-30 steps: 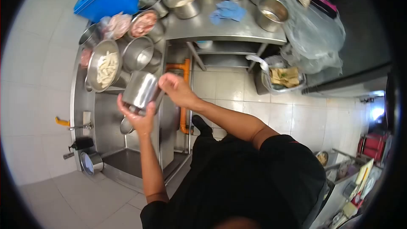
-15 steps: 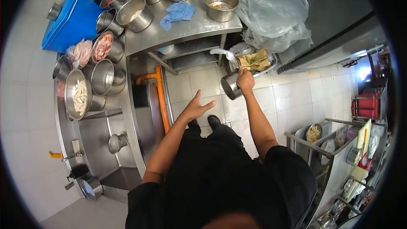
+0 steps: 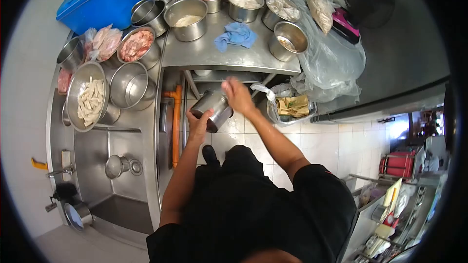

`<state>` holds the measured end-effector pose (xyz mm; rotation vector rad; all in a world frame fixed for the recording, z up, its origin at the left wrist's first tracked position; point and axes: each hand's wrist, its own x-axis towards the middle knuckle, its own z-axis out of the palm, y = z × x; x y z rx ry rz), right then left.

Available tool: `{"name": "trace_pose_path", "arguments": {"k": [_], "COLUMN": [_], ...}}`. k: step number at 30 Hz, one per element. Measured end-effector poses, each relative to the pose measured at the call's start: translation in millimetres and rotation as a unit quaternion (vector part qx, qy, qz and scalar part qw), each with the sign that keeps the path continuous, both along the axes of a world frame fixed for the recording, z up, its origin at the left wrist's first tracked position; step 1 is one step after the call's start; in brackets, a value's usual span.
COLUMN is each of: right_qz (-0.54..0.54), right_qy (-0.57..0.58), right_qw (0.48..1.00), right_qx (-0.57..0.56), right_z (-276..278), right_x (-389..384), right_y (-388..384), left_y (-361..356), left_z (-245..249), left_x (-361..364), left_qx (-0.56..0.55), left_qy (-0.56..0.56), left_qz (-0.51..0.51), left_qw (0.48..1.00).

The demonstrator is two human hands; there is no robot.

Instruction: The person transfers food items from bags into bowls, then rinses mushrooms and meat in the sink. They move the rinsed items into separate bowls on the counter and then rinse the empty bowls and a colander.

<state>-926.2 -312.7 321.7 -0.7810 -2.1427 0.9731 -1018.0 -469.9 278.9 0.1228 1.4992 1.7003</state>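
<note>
My left hand (image 3: pixel 197 122) grips a steel pot (image 3: pixel 213 109) from below, holding it tilted over the tiled floor in front of the steel counter (image 3: pixel 214 56). At the pot's upper right side is my right hand (image 3: pixel 238 96), blurred by motion with its fingers raised above the rim. Whether it grips the pot is unclear. What is inside the pot is hidden.
On the counter stand several steel bowls of food and a blue cloth (image 3: pixel 236 34). A lined waste bin (image 3: pixel 291 107) sits on the floor to the right. To the left are the sink (image 3: pixel 119 165), an orange pipe (image 3: pixel 176 117) and a blue cooler (image 3: pixel 100 0).
The pot was in my right hand alone by the waste bin. It has come back left, my left hand has taken hold of it, and the view has swung toward the counter.
</note>
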Motion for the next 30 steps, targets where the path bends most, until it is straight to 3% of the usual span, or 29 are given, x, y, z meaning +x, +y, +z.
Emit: {"name": "trace_pose_path", "arguments": {"k": [1, 2, 4, 6, 8, 9, 11, 13, 14, 17, 18, 20, 23, 24, 26, 28, 30], "right_qz": [-0.012, -0.088, -0.141, -0.143, -0.073, -0.025, 0.055, 0.168, 0.207, 0.277, 0.362, 0.477, 0.455, 0.468, 0.481, 0.43, 0.367], "right_qy": [-0.011, -0.051, -0.112, -0.252, -0.374, -0.383, -0.15, -0.046, 0.003, -0.003, 0.047, 0.035, -0.063, -0.068, -0.074, -0.041, 0.045], "right_qw": [0.998, 0.992, 0.97, 0.934, 0.896, 0.889, 0.962, 0.985, 0.972, 0.952, 0.929, 0.875, 0.859, 0.825, 0.738, 0.663, 0.589], "right_qx": [0.055, 0.069, 0.162, 0.209, 0.228, 0.249, 0.221, 0.0, -0.113, -0.13, -0.056, -0.08, -0.225, -0.308, -0.467, -0.611, -0.718], "right_z": [3.0, 7.9, 12.3, 7.3, -9.7, -23.6, -40.0, -28.4, -21.1, 23.4, 8.4, -33.7, -74.9, -71.3, -67.7, -60.4, -40.7], "right_x": [-13.6, -29.8, -57.7, -78.4, -90.4, -92.9, -88.5, -71.8, -62.9, -28.3, -32.1, -43.2, -52.9, -47.9, -38.9, -25.3, -19.4], "right_y": [32.5, 58.2, 123.0, 180.9, 216.3, 227.9, 231.2, 194.4, 174.8, 85.8, 78.3, 75.5, 81.6, 82.5, 82.4, 79.6, 70.7], "left_y": [-3.6, -7.4, -17.3, -25.6, -38.9, -41.6, -43.0, -32.1, -26.2, -0.2, 12.3, 37.8, 51.5, 60.5, 70.9, 64.5, 60.7], "left_z": [-4.5, -8.9, 4.7, 20.5, 24.5, 36.2, 34.3, 38.1, 41.5, 40.3, 35.9, 23.9, 33.8, 34.1, 30.8, 61.2, 63.6], "left_x": [-5.1, -10.1, -18.6, -24.0, -29.5, -30.6, -36.8, -37.5, -39.1, -29.0, -24.6, -15.0, -6.2, -7.2, -7.6, -0.8, -1.3], "left_qx": [-0.003, -0.006, 0.028, 0.102, 0.195, 0.218, 0.257, 0.237, 0.206, 0.161, 0.171, 0.164, 0.161, 0.209, 0.159, 0.103, 0.019], "left_qy": [0.034, 0.068, 0.054, -0.042, -0.141, -0.199, -0.212, -0.184, -0.179, -0.167, -0.155, -0.173, -0.192, -0.179, -0.038, 0.005, 0.173], "left_qz": [0.0, 0.001, 0.005, 0.023, 0.075, 0.098, 0.089, 0.113, 0.104, 0.037, 0.014, -0.02, -0.003, 0.008, 0.066, 0.031, -0.016], "left_qw": [0.999, 0.998, 0.998, 0.994, 0.968, 0.951, 0.939, 0.947, 0.957, 0.972, 0.973, 0.971, 0.968, 0.961, 0.984, 0.994, 0.985]}}
